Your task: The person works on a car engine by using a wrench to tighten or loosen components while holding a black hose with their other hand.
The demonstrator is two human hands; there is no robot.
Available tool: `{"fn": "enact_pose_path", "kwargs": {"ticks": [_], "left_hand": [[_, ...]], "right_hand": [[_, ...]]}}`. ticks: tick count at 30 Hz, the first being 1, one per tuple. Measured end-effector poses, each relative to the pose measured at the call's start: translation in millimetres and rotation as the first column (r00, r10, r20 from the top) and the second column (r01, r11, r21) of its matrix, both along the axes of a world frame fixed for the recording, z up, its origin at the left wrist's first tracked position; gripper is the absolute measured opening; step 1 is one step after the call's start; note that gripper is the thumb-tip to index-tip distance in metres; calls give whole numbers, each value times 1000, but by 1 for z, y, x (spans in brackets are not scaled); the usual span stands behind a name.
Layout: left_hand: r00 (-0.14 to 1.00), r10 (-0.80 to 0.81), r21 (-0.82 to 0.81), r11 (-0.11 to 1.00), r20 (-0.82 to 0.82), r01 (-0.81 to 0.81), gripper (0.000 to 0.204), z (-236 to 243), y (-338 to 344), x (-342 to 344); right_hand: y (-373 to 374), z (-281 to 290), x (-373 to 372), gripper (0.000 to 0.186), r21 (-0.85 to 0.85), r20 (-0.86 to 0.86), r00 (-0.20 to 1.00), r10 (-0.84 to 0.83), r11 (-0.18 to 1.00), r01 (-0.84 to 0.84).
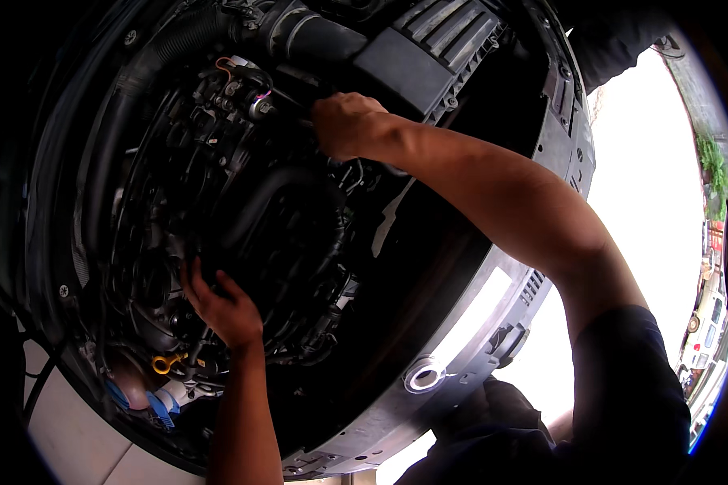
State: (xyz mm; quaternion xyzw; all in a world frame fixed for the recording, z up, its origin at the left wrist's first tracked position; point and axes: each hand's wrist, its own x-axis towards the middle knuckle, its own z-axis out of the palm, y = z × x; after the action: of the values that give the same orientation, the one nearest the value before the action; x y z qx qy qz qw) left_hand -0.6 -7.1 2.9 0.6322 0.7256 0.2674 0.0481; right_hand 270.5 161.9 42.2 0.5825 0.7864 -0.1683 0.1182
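My right hand [349,123] is closed at the upper middle of the engine bay, beside a sensor fitting with coloured wires [255,101]. A dark, slim shape runs from near that fitting to my fingers; what they grip I cannot make out. Lower left, my left hand [222,307] reaches among black hoses and wiring [275,202] with its fingers apart; its fingertips are in shadow. A yellow dipstick ring [163,364] and blue caps [162,408] lie below it.
A black air box [416,61] sits at the top. The front crossmember [558,129] curves down the right, bearing a white ring-shaped item [425,373]. A dark-clothed limb, possibly another person's [615,44], shows upper right. Beyond are bright ground and a parked vehicle [708,319].
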Motion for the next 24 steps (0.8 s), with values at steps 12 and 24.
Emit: {"fn": "enact_pose_path", "kwargs": {"ticks": [12,24], "left_hand": [[1000,7,-17,1000,-21,-7,38,0,1,-1],[1000,12,-21,1000,15,-12,39,-1,0,-2]], "right_hand": [[-56,-6,-6,13,82,-409,882,-235,953,292],[-67,-17,-28,15,0,-666,644,-377,863,505]]}}
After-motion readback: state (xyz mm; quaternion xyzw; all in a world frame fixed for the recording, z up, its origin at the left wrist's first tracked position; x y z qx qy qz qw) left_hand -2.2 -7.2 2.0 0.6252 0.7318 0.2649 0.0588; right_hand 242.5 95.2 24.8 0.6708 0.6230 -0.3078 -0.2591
